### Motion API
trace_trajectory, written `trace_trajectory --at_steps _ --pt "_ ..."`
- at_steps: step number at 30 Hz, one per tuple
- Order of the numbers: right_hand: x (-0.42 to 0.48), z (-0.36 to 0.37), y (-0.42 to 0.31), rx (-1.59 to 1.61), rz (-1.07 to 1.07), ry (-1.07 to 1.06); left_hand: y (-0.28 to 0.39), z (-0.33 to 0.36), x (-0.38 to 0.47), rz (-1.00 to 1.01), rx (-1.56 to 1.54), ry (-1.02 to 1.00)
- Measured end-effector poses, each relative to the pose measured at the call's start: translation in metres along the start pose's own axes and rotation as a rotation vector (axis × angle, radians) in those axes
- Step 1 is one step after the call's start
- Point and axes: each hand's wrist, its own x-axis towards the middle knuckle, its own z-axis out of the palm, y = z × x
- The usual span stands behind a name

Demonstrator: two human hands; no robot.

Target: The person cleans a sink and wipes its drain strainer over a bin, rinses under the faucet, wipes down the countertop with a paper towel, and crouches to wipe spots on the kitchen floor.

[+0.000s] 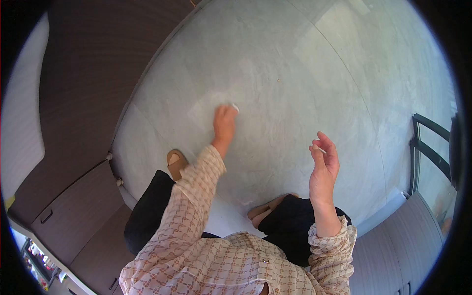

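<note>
My left hand (pixel 224 123) reaches down toward the grey floor (pixel 273 140), its fingers closed on a small white object (pixel 235 108). Only the edge of that object shows beside the fingers, so I cannot tell what it is. The hand is slightly blurred. My right hand (pixel 324 169) is raised in front of my right knee, apart from the floor. Its fingers are loosely bent, with the thumb near them, and I see nothing clearly held there.
Dark brown wood-grain cabinets (pixel 81 84) line the left side. Grey cabinet doors (pixel 394 247) stand at lower right, below a dark metal frame (pixel 431 147). My feet wear tan slippers (pixel 177 164). A tiny yellowish speck (pixel 278 80) lies on the floor ahead.
</note>
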Motion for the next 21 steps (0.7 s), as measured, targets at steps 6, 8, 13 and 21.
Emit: trace_trajectory --at_steps 6,8,13,21 --pt "0.006 -0.006 -0.002 0.047 -0.041 0.007 0.005 0.014 -0.073 0.239 0.038 -0.099" --pt "0.006 -0.013 -0.004 0.027 -0.031 0.027 0.024 0.012 -0.08 0.2 -0.09 -0.253" --pt "-0.005 -0.022 0.001 0.044 -0.011 0.059 0.024 0.031 0.048 0.011 -0.115 -0.118" --pt "-0.014 -0.023 -0.014 0.122 -0.027 0.012 0.066 0.062 0.133 0.122 -0.1 -0.185"
